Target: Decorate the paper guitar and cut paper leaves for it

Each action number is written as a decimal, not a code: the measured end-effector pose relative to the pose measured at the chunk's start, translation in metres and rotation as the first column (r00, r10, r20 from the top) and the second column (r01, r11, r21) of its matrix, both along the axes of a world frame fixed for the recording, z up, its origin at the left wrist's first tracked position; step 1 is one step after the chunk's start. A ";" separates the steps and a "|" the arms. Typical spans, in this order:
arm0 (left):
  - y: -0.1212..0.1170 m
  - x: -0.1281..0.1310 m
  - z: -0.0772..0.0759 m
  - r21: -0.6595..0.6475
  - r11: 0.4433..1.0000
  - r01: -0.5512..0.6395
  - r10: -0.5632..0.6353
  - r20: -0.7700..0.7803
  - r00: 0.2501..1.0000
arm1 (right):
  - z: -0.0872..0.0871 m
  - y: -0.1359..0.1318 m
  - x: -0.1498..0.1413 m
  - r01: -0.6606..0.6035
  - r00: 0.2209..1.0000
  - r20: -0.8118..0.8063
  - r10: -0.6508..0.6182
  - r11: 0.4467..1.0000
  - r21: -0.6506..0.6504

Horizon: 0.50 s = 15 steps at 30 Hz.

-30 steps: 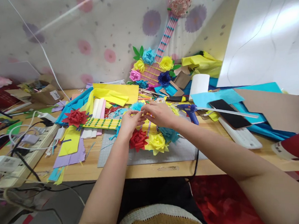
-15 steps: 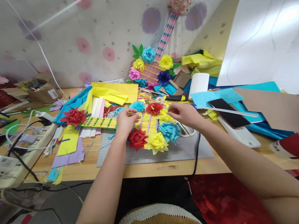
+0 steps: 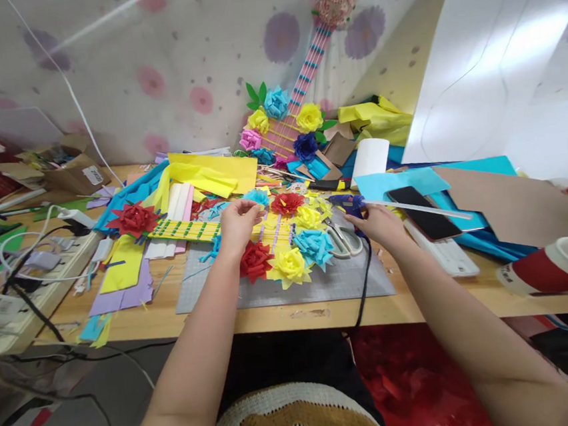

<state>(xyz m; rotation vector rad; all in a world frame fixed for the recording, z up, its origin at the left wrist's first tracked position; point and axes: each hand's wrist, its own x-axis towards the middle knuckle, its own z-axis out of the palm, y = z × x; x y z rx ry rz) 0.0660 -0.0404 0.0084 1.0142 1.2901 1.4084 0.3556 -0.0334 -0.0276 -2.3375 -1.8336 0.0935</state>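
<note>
My left hand (image 3: 239,225) is closed in a pinch above the yellow paper guitar (image 3: 185,229), near a light-blue paper flower (image 3: 256,197); a small yellowish bit shows at its fingertips, too small to name. To the right, my right hand (image 3: 379,224) curls its fingers round the handle of a blue glue gun (image 3: 346,201), from which a long clear glue stick (image 3: 424,209) extends. Red (image 3: 255,260), yellow (image 3: 290,267) and blue (image 3: 313,247) paper flowers ring the guitar's body. A red flower (image 3: 134,219) caps its neck. Scissors (image 3: 344,239) lie beside it.
A grey cutting mat (image 3: 282,295) lies under the guitar. A pink paper guitar (image 3: 308,77) leans at the back. Rightward are a phone (image 3: 424,213) and a red-and-white cup (image 3: 555,267). A power strip (image 3: 45,289) with cables and paper scraps lie leftward.
My right hand has moved from above the yellow flowers rightward to the glue gun, uncovering the scissors. My left hand stays pinched over the guitar. The view has shifted slightly.
</note>
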 end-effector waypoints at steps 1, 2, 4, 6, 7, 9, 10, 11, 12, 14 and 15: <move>0.000 -0.001 -0.001 0.006 1.000 -0.007 0.007 -0.035 0.999 | -0.002 0.004 -0.003 0.010 1.000 0.016 -0.010 1.000 -0.015; -0.001 -0.002 -0.003 0.012 1.000 -0.014 0.015 -0.081 0.997 | -0.004 0.007 -0.007 0.020 0.999 0.029 -0.019 0.999 -0.030; -0.001 -0.006 -0.005 0.026 0.999 -0.020 0.025 -0.186 0.982 | -0.005 0.012 -0.010 0.039 0.999 0.019 -0.038 0.999 -0.037; 0.000 -0.010 -0.007 0.028 1.000 -0.003 0.010 -0.269 0.963 | -0.004 0.015 -0.011 0.055 0.997 -0.049 -0.055 0.998 -0.009; 0.001 -0.012 -0.009 0.022 1.000 0.011 -0.004 -0.294 0.956 | -0.003 0.016 -0.011 0.071 0.992 -0.102 -0.068 0.997 0.021; 0.003 -0.015 -0.012 0.009 1.000 0.025 -0.021 -0.325 0.945 | 0.003 0.018 -0.012 0.097 0.960 -0.270 -0.067 0.990 0.100; 0.004 -0.016 -0.013 0.005 1.000 0.022 -0.019 -0.337 0.941 | 0.007 0.018 -0.013 0.097 0.922 -0.385 -0.035 0.985 0.142; 0.006 -0.016 -0.015 0.006 1.000 0.013 -0.011 -0.348 0.937 | 0.013 0.018 -0.015 0.084 0.864 -0.503 0.021 0.979 0.184; 0.007 -0.016 -0.017 0.010 1.000 0.000 0.003 -0.360 0.933 | 0.019 0.017 -0.018 0.056 0.787 -0.610 0.094 0.974 0.222; 0.008 -0.015 -0.020 0.022 0.999 -0.028 0.034 -0.382 0.924 | 0.032 0.012 -0.028 -0.053 0.641 -0.728 0.242 0.961 0.273; 0.009 -0.014 -0.020 0.027 0.999 -0.039 0.046 -0.391 0.919 | 0.039 0.008 -0.035 -0.127 0.607 -0.737 0.297 0.952 0.279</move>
